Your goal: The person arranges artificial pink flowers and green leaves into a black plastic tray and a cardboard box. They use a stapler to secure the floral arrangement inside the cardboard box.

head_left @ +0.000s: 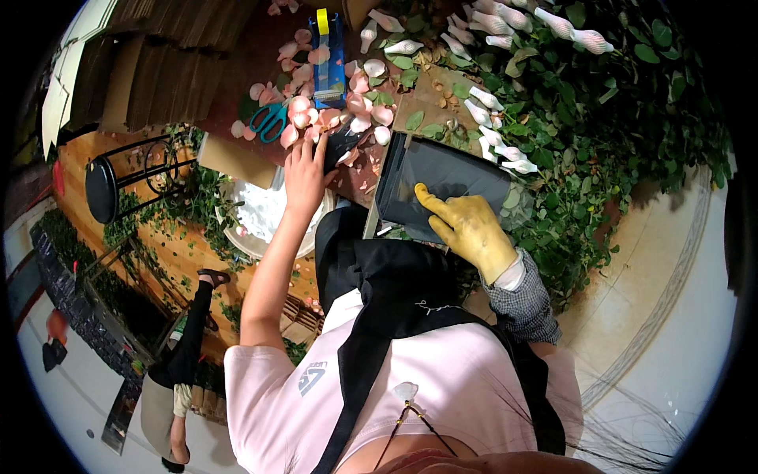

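Observation:
My bare left hand [305, 175] reaches over the table edge, fingers stretched forward among loose pink petals [300, 110]. Its fingertips lie beside a dark flat object [341, 145], partly covered by petals; whether they touch it I cannot tell. My right hand [467, 227] wears a yellow glove. Its index finger is extended over a stack of clear plastic sheets [474, 178] in a black tray [384, 186], and no object shows in it. Teal-handled scissors [269, 122] and a blue tape dispenser [329, 75] lie beyond my left hand.
Roses wrapped in white netting [485, 99] lie with piled green leaves [568, 189] on the right. Below the table's left side stands a white-lined bin [264, 217]. Folded cardboard [158, 71] and a black stool [103, 189] are at left. Another person [170, 379] is at lower left.

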Action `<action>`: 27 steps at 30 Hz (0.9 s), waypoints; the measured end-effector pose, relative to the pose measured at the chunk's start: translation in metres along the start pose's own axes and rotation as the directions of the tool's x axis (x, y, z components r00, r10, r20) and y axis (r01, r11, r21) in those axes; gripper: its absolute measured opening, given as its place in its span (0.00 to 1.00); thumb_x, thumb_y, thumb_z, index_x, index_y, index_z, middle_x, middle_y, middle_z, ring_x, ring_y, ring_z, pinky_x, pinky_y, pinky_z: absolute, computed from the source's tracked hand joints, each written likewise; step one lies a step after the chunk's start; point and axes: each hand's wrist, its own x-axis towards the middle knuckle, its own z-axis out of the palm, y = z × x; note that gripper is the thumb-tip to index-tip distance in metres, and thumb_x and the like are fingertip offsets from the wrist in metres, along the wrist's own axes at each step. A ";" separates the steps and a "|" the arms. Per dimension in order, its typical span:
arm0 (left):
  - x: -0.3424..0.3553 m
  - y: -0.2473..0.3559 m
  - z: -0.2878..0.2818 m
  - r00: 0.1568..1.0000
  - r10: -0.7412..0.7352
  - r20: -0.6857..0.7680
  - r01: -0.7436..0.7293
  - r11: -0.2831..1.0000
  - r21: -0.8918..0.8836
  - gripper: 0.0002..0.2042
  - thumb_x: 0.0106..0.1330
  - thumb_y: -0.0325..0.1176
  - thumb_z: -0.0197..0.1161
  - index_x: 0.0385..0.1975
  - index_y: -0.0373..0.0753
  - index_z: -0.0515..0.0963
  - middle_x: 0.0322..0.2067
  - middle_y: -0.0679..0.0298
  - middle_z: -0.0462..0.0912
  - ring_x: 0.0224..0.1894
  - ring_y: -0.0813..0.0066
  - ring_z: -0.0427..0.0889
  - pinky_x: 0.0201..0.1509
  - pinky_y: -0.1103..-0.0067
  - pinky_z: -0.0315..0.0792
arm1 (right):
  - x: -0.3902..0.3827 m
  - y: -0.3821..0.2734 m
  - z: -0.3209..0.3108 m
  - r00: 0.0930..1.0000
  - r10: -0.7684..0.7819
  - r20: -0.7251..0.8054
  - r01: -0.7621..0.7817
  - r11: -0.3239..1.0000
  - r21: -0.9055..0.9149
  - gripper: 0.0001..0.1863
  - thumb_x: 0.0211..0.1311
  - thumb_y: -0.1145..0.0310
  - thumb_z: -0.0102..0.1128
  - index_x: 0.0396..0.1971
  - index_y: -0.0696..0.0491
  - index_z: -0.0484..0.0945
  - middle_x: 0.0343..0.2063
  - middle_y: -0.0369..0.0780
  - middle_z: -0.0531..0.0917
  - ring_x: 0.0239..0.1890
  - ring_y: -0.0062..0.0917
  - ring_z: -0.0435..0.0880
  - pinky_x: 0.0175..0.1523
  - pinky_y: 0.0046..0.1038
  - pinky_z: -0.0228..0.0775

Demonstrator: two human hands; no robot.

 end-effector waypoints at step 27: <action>-0.047 0.070 -0.099 0.961 -0.119 -0.249 0.103 0.992 -0.077 0.41 0.50 0.15 0.60 0.71 0.39 0.61 0.50 0.48 0.73 0.54 0.46 0.74 0.61 0.51 0.65 | -0.010 0.004 0.014 0.986 -0.061 -0.156 0.052 0.997 -0.062 0.22 0.58 0.67 0.65 0.55 0.48 0.79 0.21 0.40 0.80 0.26 0.37 0.82 0.31 0.40 0.72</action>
